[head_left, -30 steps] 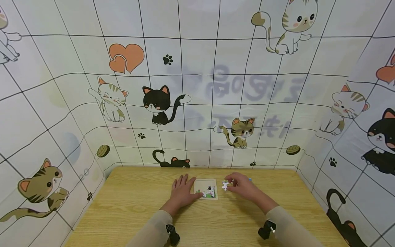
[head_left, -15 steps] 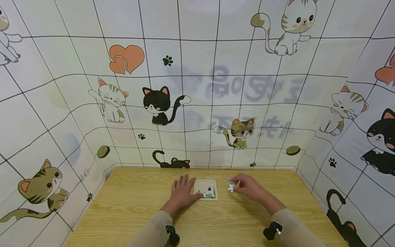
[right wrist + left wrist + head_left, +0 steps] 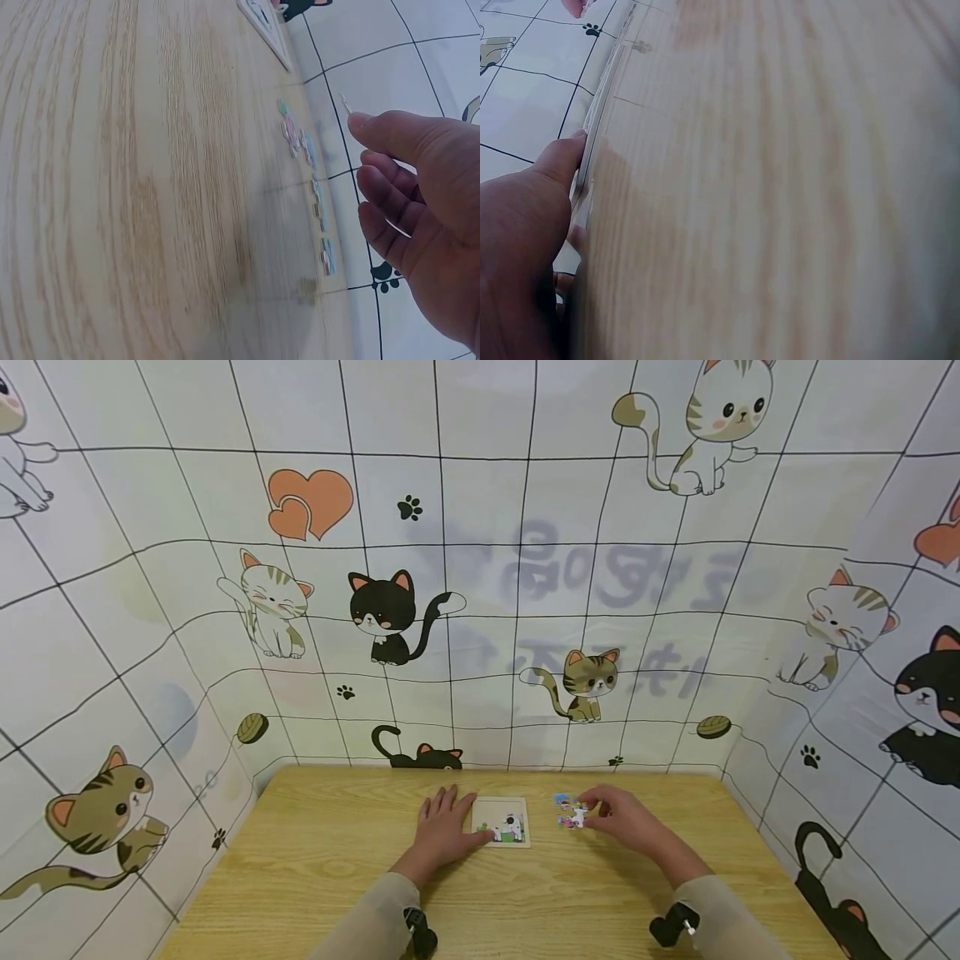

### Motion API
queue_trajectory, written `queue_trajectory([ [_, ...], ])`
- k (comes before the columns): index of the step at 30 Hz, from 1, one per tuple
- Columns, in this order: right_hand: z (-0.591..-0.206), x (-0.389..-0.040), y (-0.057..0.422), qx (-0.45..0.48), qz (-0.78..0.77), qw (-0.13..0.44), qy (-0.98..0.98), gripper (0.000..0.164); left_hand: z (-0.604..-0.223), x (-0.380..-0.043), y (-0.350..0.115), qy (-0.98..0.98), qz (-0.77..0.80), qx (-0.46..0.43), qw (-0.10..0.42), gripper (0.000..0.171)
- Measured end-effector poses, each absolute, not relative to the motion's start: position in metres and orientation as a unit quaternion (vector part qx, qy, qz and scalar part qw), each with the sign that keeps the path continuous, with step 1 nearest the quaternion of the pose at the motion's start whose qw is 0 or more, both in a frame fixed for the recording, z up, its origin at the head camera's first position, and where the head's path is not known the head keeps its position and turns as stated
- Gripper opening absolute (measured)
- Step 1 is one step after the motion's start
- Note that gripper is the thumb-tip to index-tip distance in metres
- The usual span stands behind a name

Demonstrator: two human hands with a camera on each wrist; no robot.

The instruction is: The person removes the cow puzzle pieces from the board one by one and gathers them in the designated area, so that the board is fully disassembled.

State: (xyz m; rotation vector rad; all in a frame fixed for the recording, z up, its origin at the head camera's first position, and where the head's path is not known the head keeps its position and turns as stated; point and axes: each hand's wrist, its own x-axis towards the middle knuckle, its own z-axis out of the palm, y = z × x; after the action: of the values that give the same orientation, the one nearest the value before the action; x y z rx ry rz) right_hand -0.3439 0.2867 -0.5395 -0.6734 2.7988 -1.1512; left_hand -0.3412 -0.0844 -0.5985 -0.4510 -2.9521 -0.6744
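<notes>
Flat on the table with fingers spread, my left hand (image 3: 445,828) rests at the left side of a small square wooden puzzle tray (image 3: 489,803). Its thumb lies over the lower left of the tray, near the fitted pieces (image 3: 513,828), which show a black-and-white animal on green. In the left wrist view that thumb (image 3: 564,156) presses the tray's edge. To the right of the tray, my right hand (image 3: 621,818) pinches a whitish jigsaw piece (image 3: 579,817) between thumb and fingertips. The right wrist view shows this piece (image 3: 345,103) edge-on, raised above the table.
Several loose jigsaw pieces (image 3: 289,131) lie on the wooden table (image 3: 337,860) beneath and beside the right hand. One bluish piece (image 3: 562,799) shows left of its fingers. A cat-patterned cloth (image 3: 480,610) stands behind the table and at both sides.
My right hand has moved to the right, away from the tray, with the pinched piece. Loose pieces now show left of its fingers. My left hand stays in place.
</notes>
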Motion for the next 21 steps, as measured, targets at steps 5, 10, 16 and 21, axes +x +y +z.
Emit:
queue_trajectory([
  [5, -0.542, -0.344, 0.293, -0.214, -0.375, 0.015, 0.902, 0.034, -0.600, -0.342, -0.084, -0.964, -0.219, -0.146, 0.044, 0.088],
  [10, -0.549, -0.345, 0.297, -0.198, -0.380, 0.026, 0.903, 0.033, -0.604, -0.344, -0.084, -0.961, -0.227, -0.149, 0.054, 0.088],
  [16, -0.555, -0.346, 0.302, -0.182, -0.391, 0.042, 0.901, 0.035, -0.606, -0.345, -0.085, -0.961, -0.228, -0.149, 0.048, 0.089],
  [21, -0.559, -0.350, 0.303, -0.176, -0.393, 0.044, 0.902, 0.035, -0.605, -0.344, -0.085, -0.964, -0.217, -0.147, 0.046, 0.089],
])
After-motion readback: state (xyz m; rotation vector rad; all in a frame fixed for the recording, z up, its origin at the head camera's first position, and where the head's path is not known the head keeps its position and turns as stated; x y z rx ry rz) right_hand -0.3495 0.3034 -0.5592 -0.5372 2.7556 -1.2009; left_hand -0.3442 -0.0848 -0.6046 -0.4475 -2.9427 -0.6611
